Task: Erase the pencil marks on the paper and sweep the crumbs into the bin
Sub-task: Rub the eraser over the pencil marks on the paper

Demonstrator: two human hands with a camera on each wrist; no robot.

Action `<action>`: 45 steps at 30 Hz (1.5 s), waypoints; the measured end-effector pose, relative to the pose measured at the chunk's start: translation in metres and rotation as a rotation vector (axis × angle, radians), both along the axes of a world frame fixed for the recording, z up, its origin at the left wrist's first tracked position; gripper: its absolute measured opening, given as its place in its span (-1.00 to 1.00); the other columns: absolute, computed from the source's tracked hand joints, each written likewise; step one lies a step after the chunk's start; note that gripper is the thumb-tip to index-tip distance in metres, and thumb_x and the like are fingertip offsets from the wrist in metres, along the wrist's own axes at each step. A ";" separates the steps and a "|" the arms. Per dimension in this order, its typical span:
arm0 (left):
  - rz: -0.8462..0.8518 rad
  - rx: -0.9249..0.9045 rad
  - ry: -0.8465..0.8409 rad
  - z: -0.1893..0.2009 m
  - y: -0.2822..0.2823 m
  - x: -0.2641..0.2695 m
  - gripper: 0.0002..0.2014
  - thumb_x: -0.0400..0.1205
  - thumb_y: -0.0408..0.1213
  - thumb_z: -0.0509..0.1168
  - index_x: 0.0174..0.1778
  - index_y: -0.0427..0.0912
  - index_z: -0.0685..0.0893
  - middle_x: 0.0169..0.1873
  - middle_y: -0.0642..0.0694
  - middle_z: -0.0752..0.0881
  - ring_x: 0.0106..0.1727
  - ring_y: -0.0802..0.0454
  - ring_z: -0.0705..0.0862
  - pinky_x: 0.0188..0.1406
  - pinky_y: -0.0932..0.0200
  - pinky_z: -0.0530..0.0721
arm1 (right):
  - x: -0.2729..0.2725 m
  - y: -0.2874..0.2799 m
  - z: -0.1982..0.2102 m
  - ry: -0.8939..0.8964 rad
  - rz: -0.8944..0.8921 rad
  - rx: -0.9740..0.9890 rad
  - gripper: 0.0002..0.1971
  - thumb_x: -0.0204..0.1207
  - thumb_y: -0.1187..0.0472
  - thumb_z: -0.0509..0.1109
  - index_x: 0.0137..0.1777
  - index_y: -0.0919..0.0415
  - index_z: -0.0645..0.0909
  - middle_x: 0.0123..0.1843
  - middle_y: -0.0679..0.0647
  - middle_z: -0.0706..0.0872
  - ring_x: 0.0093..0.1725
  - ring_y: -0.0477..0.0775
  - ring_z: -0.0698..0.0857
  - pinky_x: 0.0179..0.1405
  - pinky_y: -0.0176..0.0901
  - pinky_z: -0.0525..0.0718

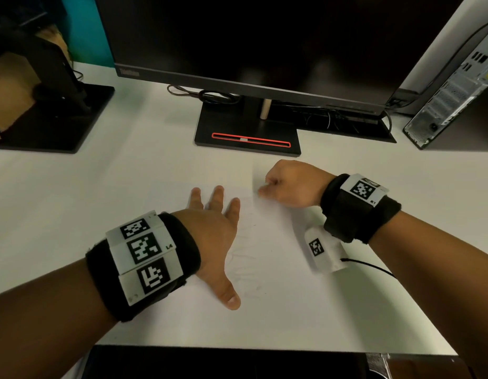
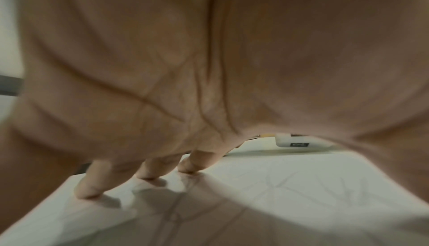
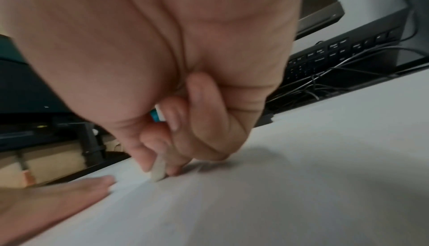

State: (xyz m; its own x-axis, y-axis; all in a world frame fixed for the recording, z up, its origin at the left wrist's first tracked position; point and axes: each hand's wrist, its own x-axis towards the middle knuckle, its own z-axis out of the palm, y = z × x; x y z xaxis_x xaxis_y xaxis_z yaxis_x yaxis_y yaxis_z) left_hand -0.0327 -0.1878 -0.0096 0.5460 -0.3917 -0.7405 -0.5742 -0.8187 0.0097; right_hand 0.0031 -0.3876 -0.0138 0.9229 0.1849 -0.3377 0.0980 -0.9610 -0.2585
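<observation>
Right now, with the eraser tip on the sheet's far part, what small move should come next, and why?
Probably draw the eraser back toward the faint pencil marks nearer the person. The right hand pinches it at the paper's far part, while the left hand lies flat, steadying the sheet.

An office workstation, by the look of it. A dark ThinkVision monitor [image 1: 251,42] stands at the back of the white surface [image 1: 155,165]. Right of the monitor sits a desktop computer tower [image 1: 453,97]; under its right edge lies a black keyboard [image 3: 336,53] among tangled cables [image 1: 210,95]; left of it, another monitor stand [image 1: 60,116].
</observation>
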 end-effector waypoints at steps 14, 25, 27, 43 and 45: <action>0.001 0.018 -0.016 -0.001 0.000 0.001 0.63 0.11 0.49 0.56 0.65 -0.08 -0.57 0.63 -0.20 -0.59 0.64 -0.48 -0.47 0.58 -0.55 0.19 | 0.004 0.015 0.002 0.072 0.017 0.041 -0.56 0.70 -0.01 0.30 -0.37 0.22 0.53 -0.43 0.08 0.51 -0.45 0.03 0.49 -0.40 -0.16 0.49; 0.008 0.022 -0.025 -0.002 0.001 0.001 0.65 0.09 0.51 0.55 0.65 -0.13 -0.56 0.65 -0.15 -0.57 0.65 -0.44 -0.47 0.61 -0.51 0.18 | 0.009 0.023 0.001 0.010 0.040 -0.001 -0.54 0.72 -0.02 0.28 -0.35 0.26 0.55 -0.31 0.17 0.56 -0.30 0.08 0.54 -0.32 -0.09 0.48; 0.007 0.021 -0.026 -0.001 0.001 0.001 0.64 0.10 0.51 0.55 0.65 -0.14 -0.56 0.65 -0.15 -0.56 0.65 -0.44 -0.47 0.61 -0.50 0.17 | 0.006 0.026 0.000 0.063 0.087 0.008 -0.55 0.72 -0.05 0.27 -0.32 0.25 0.57 -0.34 0.13 0.57 -0.34 0.04 0.52 -0.36 -0.17 0.50; 0.000 0.015 -0.031 0.000 0.003 0.000 0.63 0.11 0.51 0.53 0.65 -0.13 -0.56 0.64 -0.15 -0.58 0.65 -0.43 -0.48 0.63 -0.47 0.17 | -0.019 0.020 0.003 0.088 0.131 -0.001 -0.54 0.74 -0.05 0.27 -0.36 0.19 0.52 -0.38 0.05 0.53 -0.36 0.02 0.49 -0.26 -0.13 0.48; 0.002 0.017 -0.030 0.000 0.002 0.000 0.63 0.11 0.51 0.53 0.65 -0.12 -0.57 0.63 -0.15 -0.58 0.65 -0.43 -0.47 0.64 -0.46 0.16 | -0.029 0.015 0.003 0.141 0.141 0.027 -0.54 0.73 -0.05 0.28 -0.38 0.18 0.49 -0.41 0.03 0.49 -0.39 0.01 0.45 -0.31 -0.17 0.47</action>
